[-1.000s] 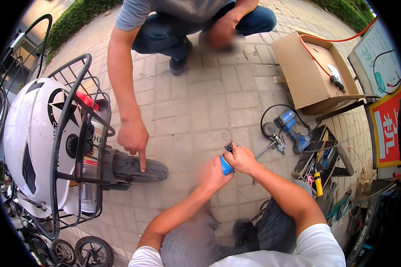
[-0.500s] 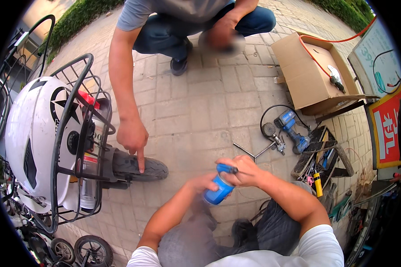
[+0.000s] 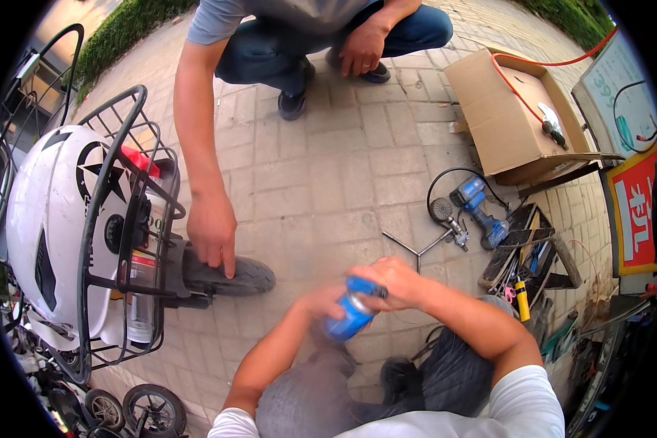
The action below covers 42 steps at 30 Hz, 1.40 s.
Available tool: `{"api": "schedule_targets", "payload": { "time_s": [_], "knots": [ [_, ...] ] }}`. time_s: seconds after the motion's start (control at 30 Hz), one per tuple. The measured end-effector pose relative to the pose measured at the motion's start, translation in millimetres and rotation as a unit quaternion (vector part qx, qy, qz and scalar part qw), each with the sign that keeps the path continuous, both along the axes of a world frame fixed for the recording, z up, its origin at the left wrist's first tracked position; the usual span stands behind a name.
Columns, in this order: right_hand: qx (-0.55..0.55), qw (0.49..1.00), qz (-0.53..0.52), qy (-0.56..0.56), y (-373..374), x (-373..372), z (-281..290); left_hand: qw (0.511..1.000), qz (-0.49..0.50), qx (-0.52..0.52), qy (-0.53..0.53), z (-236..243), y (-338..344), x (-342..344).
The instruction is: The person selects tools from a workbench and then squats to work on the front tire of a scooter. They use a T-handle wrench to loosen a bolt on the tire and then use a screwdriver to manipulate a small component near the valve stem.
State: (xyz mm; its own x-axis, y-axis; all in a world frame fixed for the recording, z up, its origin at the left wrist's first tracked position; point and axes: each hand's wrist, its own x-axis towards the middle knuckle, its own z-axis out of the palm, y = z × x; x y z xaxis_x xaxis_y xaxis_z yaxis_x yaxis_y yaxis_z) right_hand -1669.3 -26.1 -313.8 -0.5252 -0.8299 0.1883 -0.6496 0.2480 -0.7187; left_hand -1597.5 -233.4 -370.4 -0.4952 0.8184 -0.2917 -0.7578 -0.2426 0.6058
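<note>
My left hand (image 3: pixel 325 306) is closed around a blue cylindrical can (image 3: pixel 347 324), low in front of me. My right hand (image 3: pixel 398 281) grips a small blue-and-black piece (image 3: pixel 365 287) at the can's top; its exact nature is unclear. Across from me a crouching person (image 3: pixel 299 18) points an index finger of one hand (image 3: pixel 212 226) onto or just over a black tire (image 3: pixel 248 277), left of my hands. That person's other hand (image 3: pixel 363 47) hangs by a knee. A metal three-way wrench (image 3: pixel 418 253) lies on the paving beyond my right hand.
At left are a white helmet (image 3: pixel 51 233) in a black wire basket (image 3: pixel 135 95) and small wheels (image 3: pixel 153 409). At right lie a cordless blue power tool (image 3: pixel 482 212), an air fitting with hose (image 3: pixel 452 230), a tool tray (image 3: pixel 533 263), a cardboard box (image 3: pixel 504 109) and signboards (image 3: pixel 628 204).
Since a second ago my hands have moved down and a little toward me with the can, and a blue piece now shows at its top. The other person's pointing hand has risen slightly.
</note>
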Motion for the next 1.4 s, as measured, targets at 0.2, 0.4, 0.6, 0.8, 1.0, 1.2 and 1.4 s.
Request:
{"api": "schedule_targets", "payload": {
  "time_s": [0.2, 0.4, 0.6, 0.8, 1.0, 1.2, 1.4],
  "knots": [
    [-0.035, 0.984, -0.174, -0.021, -5, -3, -3, 0.971, 0.101, -0.183, 0.119, -2, 7, 4],
    [0.094, 0.904, -0.333, -0.25, 29, -37, -72, 0.783, 0.269, -0.454, 0.329, -73, 19, 12],
    [0.102, 0.803, -0.295, -0.508, 3, 7, -134, 0.71, 0.269, -0.542, 0.36, -142, 4, 27],
    [0.029, 0.701, -0.308, -0.642, -22, 39, -161, 0.727, 0.275, -0.525, 0.347, -126, 0, 40],
    [-0.047, 0.652, -0.302, -0.694, -32, 49, -168, 0.687, 0.262, -0.546, 0.401, -118, -4, 42],
    [-0.038, 0.658, -0.282, -0.697, -29, 44, -165, 0.734, 0.244, -0.567, 0.284, -103, 3, 32],
    [-0.033, 0.655, -0.28, -0.701, -29, 44, -155, 0.674, 0.254, -0.556, 0.415, -112, -1, 42]
  ]
}}
